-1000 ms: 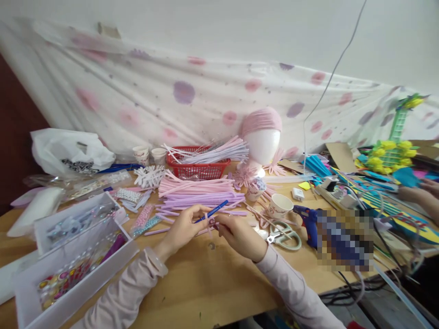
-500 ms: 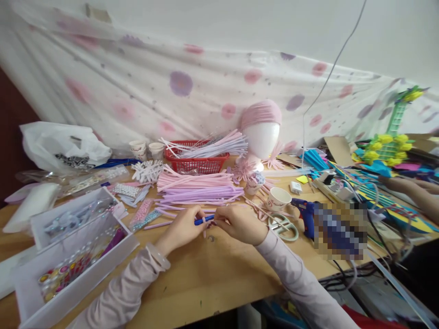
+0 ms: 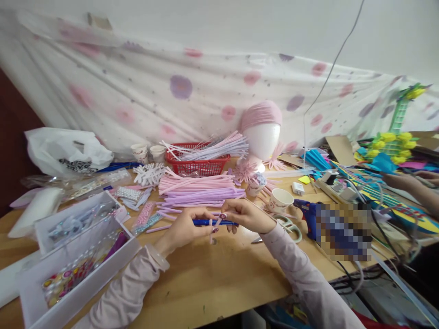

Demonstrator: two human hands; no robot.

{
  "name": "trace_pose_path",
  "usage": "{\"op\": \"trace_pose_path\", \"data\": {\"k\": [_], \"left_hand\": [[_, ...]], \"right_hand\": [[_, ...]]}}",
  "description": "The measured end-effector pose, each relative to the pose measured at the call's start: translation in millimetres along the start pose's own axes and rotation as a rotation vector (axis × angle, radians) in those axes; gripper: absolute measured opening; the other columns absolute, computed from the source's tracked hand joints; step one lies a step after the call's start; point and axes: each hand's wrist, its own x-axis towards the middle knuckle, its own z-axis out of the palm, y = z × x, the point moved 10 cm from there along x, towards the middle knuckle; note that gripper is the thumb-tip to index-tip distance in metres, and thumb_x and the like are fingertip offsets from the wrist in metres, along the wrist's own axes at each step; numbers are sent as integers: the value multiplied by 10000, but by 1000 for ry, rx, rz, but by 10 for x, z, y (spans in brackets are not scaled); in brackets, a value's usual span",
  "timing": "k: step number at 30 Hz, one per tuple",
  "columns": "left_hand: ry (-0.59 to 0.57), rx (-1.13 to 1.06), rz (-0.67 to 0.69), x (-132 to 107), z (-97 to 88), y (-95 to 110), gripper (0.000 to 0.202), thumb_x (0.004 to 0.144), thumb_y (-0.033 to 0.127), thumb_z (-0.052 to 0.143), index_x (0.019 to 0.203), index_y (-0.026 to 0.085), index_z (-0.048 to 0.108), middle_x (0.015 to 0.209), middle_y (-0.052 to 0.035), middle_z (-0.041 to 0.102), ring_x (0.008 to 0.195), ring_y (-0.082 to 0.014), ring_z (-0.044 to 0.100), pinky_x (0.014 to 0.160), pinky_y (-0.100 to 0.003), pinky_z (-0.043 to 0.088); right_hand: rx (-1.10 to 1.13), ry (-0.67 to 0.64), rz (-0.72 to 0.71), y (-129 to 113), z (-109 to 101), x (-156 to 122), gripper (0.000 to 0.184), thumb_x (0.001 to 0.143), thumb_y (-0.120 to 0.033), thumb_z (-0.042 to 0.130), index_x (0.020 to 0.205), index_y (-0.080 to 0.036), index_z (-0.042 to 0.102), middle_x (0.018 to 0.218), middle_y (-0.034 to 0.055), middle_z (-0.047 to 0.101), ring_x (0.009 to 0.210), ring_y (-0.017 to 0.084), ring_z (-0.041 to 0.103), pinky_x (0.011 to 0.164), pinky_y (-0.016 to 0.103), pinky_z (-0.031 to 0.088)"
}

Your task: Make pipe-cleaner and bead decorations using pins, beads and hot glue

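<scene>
My left hand point(image 3: 185, 227) is closed round a blue pen point(image 3: 206, 222), which lies level between both hands. A pale pink pipe cleaner point(image 3: 216, 222) crosses the pen, one end hanging down. My right hand point(image 3: 247, 214) pinches that pipe cleaner at the pen, with its fingers curled. Both hands hover just above the wooden table point(image 3: 219, 274). Right behind them lies a heap of pink and lilac pipe cleaners point(image 3: 199, 191).
White trays of beads and stickers point(image 3: 75, 256) stand at the left. A red basket point(image 3: 197, 164), paper cups point(image 3: 280, 199), a foam head with a pink band point(image 3: 262, 135), scissors point(image 3: 290, 226) and a blue glue gun point(image 3: 308, 212) lie beyond. Another person's hands point(image 3: 414, 183) work at the right.
The pen has swung from tilted to level. My right hand has moved up and right along it, with the pipe cleaner drawn across the pen.
</scene>
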Motion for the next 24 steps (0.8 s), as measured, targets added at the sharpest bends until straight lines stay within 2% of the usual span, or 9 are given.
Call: {"op": "trace_pose_path", "data": {"k": [5, 7, 10, 12, 17, 19, 24], "left_hand": [[-172, -258, -88, -22, 241, -98, 347, 643, 353, 794, 859, 128, 640, 675, -40, 690, 573, -155, 633, 585, -290, 507], [-182, -309, -72, -11, 271, -108, 376, 625, 369, 816, 838, 137, 610, 672, -29, 683, 585, -150, 632, 593, -287, 508], [-106, -318, -33, 21, 210, -105, 396, 578, 359, 854, 769, 148, 580, 721, -15, 678, 613, -128, 612, 602, -260, 488], [-35, -330, -20, 33, 139, -103, 406, 567, 365, 862, 758, 149, 576, 763, -21, 682, 637, -124, 606, 604, -246, 471], [107, -366, 21, 25, -16, -64, 531, 648, 384, 815, 1069, 177, 567, 717, 24, 633, 647, -126, 596, 636, -248, 460], [129, -322, 50, 14, -35, -32, 504, 702, 391, 769, 1112, 180, 564, 717, 29, 606, 674, -131, 593, 656, -253, 466], [126, -278, 77, 2, 7, -8, 299, 759, 345, 703, 950, 187, 535, 743, 22, 608, 662, -126, 595, 652, -257, 477]], "right_hand": [[269, -111, 106, 145, 44, -9, 420, 717, -511, 745, 761, -153, 532, 515, -19, 635, 360, 88, 543, 365, 176, 388], [324, -108, 95, 143, 42, 1, 412, 709, -494, 760, 757, -146, 544, 539, -2, 659, 359, 82, 542, 366, 177, 392], [356, -53, 57, 122, 48, 39, 411, 716, -502, 751, 766, -145, 554, 569, 8, 671, 379, 75, 541, 390, 183, 410], [346, 40, 15, 109, 27, 69, 404, 729, -516, 729, 771, -159, 543, 533, -22, 626, 397, 77, 531, 402, 187, 412], [100, 288, -79, 90, -21, 71, 354, 827, -534, 553, 779, -186, 505, 477, -68, 505, 372, 77, 440, 395, 203, 363], [-7, 359, -84, 102, -28, 56, 320, 870, -475, 484, 724, -191, 489, 469, -69, 473, 369, 67, 387, 392, 196, 317], [-126, 385, -58, 157, 37, 79, 261, 850, -280, 494, 604, -194, 489, 455, -43, 474, 417, 81, 393, 422, 198, 311]]}}
